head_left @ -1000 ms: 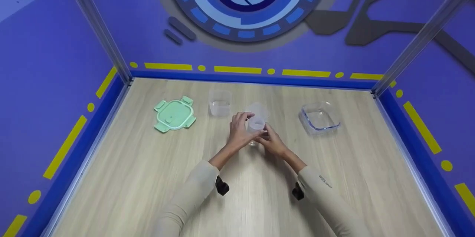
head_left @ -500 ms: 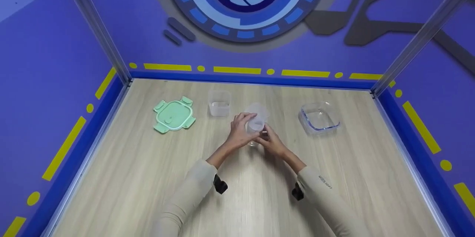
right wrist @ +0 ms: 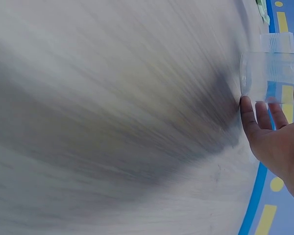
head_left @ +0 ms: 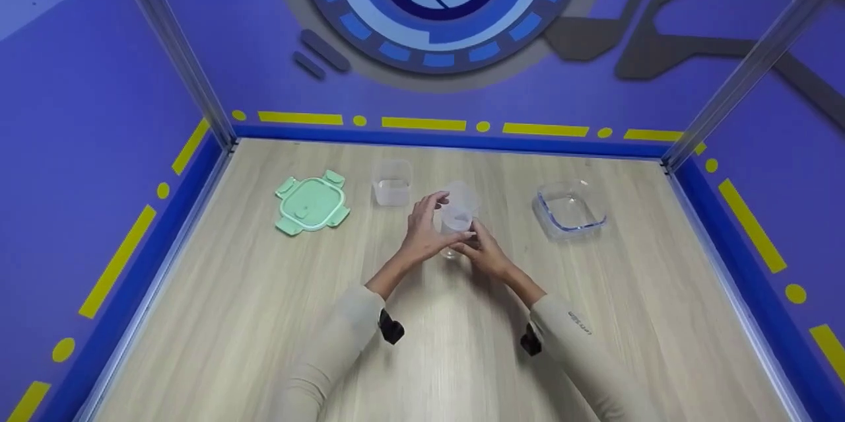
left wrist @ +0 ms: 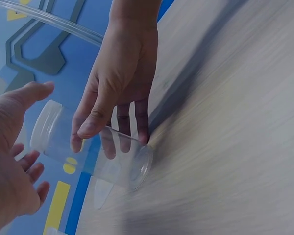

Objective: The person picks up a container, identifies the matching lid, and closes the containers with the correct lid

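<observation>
In the middle of the table stands a clear cylindrical jar [head_left: 455,227], which has a whitish, translucent lid [left wrist: 45,128] at its top. My right hand [head_left: 488,253] holds the jar's side low down, thumb on one side and fingers on the other. Around the lid, my left hand [head_left: 422,230] is spread with its fingers apart; a gap shows between them and the lid in the left wrist view. Just behind the jar lies a translucent flat piece [head_left: 462,192], partly hidden by it. The right wrist view shows my right fingers [right wrist: 263,117] against the jar.
A green lid with side clips [head_left: 311,204] lies at the back left. Beside it stands a translucent square container [head_left: 392,184]. To the right is a clear square glass container [head_left: 569,207]. Blue-purple walls [head_left: 422,95] bound the wooden table [head_left: 264,316].
My left fingers closed in on the lid half a second ago and are now spread away from it. The right hand and jar stay in place.
</observation>
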Demonstrator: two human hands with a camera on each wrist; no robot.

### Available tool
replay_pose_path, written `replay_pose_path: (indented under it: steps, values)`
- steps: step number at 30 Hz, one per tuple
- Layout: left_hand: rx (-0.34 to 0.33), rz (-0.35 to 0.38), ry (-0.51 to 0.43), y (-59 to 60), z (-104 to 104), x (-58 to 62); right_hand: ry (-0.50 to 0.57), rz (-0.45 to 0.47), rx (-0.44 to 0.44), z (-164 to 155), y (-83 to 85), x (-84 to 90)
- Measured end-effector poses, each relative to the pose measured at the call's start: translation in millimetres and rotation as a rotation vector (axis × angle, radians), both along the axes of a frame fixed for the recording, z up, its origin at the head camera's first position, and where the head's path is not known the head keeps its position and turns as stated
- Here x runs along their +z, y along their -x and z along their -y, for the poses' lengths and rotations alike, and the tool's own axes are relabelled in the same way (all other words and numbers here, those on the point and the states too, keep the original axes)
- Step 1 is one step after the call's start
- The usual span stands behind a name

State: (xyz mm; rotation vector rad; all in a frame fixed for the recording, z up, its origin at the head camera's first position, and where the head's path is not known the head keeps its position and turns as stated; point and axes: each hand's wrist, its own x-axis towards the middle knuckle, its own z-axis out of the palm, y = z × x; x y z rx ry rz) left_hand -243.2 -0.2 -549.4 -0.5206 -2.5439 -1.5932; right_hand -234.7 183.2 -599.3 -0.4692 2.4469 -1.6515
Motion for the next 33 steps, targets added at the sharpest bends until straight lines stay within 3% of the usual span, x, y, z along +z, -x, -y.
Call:
replay_pose_path:
  steps: [7,17,27,33]
  values:
    - [0.122,0.008,-0.038,-5.5,-5.8,-12.0,0.001,0.005,-0.019,-0.9,1.9,-3.0]
    - [0.132,0.007,-0.114,-8.1,-10.0,-16.5,0.047,0.015,-0.003,-0.6,3.2,-6.3]
    - [0.061,0.024,-0.134,-3.5,-1.5,-20.0,-0.011,0.022,-0.015,-0.8,1.4,-4.1]
    - [-0.05,0.046,-0.152,-0.5,5.4,-18.0,-0.012,0.041,-0.037,0.0,0.5,-1.9]
